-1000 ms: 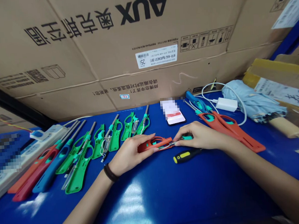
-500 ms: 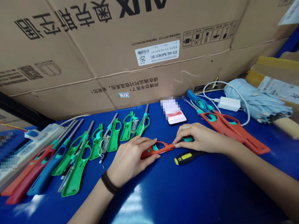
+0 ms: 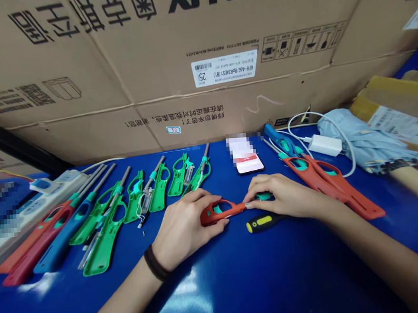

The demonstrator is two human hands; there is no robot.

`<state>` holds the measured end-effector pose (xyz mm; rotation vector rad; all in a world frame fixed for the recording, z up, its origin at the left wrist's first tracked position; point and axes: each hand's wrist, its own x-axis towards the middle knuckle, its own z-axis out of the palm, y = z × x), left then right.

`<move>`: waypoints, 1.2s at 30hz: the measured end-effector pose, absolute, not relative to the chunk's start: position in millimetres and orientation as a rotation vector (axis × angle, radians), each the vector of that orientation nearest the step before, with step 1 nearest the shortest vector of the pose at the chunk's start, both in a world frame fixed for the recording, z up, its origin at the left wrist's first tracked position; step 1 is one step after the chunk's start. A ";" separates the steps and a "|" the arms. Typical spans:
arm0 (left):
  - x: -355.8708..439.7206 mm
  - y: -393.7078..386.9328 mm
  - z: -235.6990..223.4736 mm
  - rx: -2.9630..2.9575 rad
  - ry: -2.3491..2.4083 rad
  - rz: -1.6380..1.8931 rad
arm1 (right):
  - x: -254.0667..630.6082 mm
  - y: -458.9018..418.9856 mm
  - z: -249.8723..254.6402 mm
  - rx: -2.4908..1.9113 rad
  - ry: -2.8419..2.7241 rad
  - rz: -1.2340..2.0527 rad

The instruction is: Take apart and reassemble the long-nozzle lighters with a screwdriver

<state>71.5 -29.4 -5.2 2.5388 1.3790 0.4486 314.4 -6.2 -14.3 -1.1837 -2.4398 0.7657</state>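
Note:
My left hand (image 3: 185, 225) is closed around the handle of a red-orange gas lighter (image 3: 223, 211), whose green trigger shows in its loop. At the lighter's nozzle end, the fingertips of my right hand (image 3: 276, 195) pinch its tip; the metal tube is mostly hidden by the fingers. A green part (image 3: 264, 196) shows beneath my right hand. A black and yellow screwdriver (image 3: 264, 222) lies just in front of that hand, its far end covered. To the left of my left hand are several opened green lighters (image 3: 103, 240) with their inner parts exposed.
Red and blue lighters (image 3: 59, 243) lie beside a white power strip (image 3: 37, 206) at the left. A phone (image 3: 245, 156) lies at the back. More red lighters (image 3: 325, 181), a white charger (image 3: 324, 145) and a light-blue umbrella (image 3: 361, 138) are at the right, before a large carton (image 3: 146, 75).
The lighter's red shell now looks closed, where a pale wire showed along its open side before. My left hand has turned slightly with it; my right hand keeps its pinch on the nozzle end.

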 end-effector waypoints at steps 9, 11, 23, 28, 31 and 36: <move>70.9 -27.3 -8.4 2.592 1.343 0.488 | 315.5 -7.1 -14.6 -1.171 -2.440 0.775; 69.9 -26.6 -8.7 2.603 1.328 0.467 | 315.5 -7.1 -14.6 -1.171 -2.440 0.779; 66.7 -25.6 -7.8 2.533 1.304 0.479 | 315.5 -7.0 -13.7 -1.174 -2.447 0.778; 68.3 -25.8 -7.9 2.493 1.345 0.463 | 315.1 -6.4 -14.6 -1.181 -2.444 0.787; 68.5 -25.3 -6.6 2.453 1.359 0.436 | 314.8 -6.0 -14.6 -1.180 -2.441 0.787; 67.9 -23.1 -4.0 2.415 1.359 0.373 | 314.8 -6.1 -14.8 -1.169 -2.438 0.786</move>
